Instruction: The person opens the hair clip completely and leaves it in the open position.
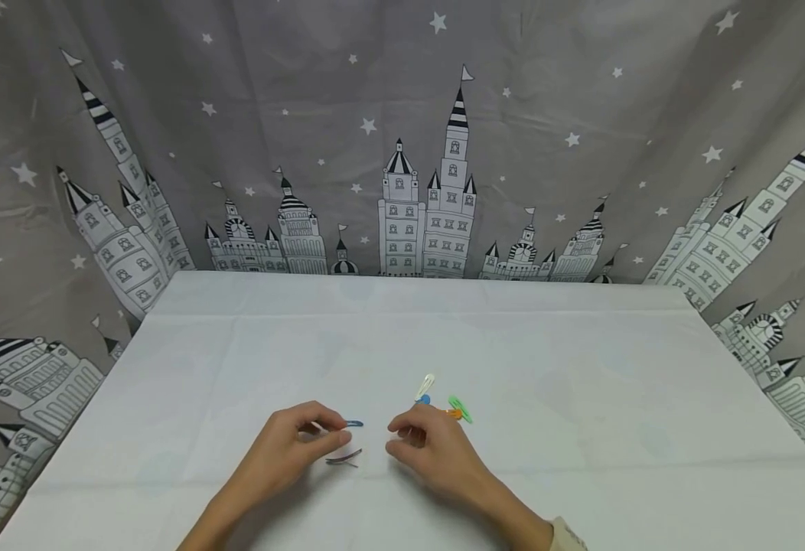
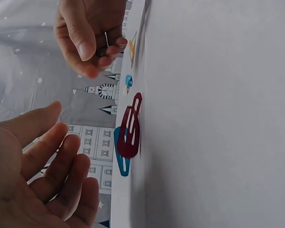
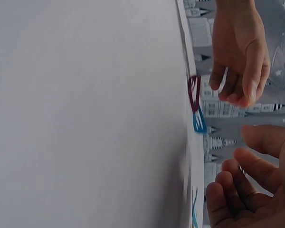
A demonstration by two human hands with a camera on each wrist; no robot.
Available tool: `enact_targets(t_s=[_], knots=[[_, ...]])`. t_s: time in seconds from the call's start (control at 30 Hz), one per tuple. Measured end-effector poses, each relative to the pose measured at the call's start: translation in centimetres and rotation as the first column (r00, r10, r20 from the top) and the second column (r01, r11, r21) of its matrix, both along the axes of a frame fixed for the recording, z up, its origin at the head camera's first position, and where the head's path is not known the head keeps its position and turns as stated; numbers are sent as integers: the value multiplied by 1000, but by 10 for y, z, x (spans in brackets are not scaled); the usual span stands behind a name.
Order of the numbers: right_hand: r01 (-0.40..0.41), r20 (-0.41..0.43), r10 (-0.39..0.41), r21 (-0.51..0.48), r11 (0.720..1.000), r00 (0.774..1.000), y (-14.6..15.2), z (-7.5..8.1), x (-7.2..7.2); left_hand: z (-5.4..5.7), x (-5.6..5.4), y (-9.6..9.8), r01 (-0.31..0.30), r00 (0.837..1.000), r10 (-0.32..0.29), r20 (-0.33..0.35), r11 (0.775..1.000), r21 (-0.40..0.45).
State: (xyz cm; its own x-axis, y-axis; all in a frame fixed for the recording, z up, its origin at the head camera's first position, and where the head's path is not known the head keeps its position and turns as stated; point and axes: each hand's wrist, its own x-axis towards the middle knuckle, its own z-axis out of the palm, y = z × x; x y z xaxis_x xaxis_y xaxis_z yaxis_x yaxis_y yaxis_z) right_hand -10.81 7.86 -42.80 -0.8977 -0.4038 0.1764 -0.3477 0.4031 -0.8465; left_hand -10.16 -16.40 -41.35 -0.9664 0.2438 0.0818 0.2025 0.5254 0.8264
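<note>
My left hand (image 1: 299, 440) hovers above the white table with loosely bent fingers, thumb and index apart and nothing held. Just beyond its fingertips lies a blue snap hair clip (image 1: 355, 423). Nearer to me is a dark red snap hair clip (image 2: 128, 142), its tips spread apart; I cannot tell whether it is one opened clip or two overlapping. Across a small gap, my right hand (image 1: 437, 448) hangs with relaxed, bent fingers, holding nothing. Behind it lie a white clip (image 1: 427, 383), another blue clip (image 1: 424, 399), an orange clip (image 1: 455, 414) and a green clip (image 1: 461, 409), partly hidden by the hand.
A white cloth (image 1: 547, 344) covers the table. Grey curtain fabric (image 1: 272, 92) printed with castles and stars hangs behind the table and along both sides.
</note>
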Motion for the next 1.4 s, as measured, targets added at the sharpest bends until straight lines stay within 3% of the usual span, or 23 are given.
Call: enact_targets(t_s=[0.27,0.57,0.8,1.1,1.4], knots=[[85,-6,-85,-5,996,996,21,6,-4,-2,-8,14,44,999,-44,-23,999,27],[216,-47,-215,19,976,975,34,7,-13,0,-23,35,82,996,-84,-30,995,-48],[229,-39,-228,20,973,973,37,5,-21,-6,-35,48,67,997,-69,-28,995,-72],[226,-29,-225,13,974,974,38,-1,-31,-12,-41,56,12,1000,-12,-3,994,-105],[197,-29,-196,28,980,980,36,-6,-39,-17,-45,62,24,1000,-23,14,996,-84]])
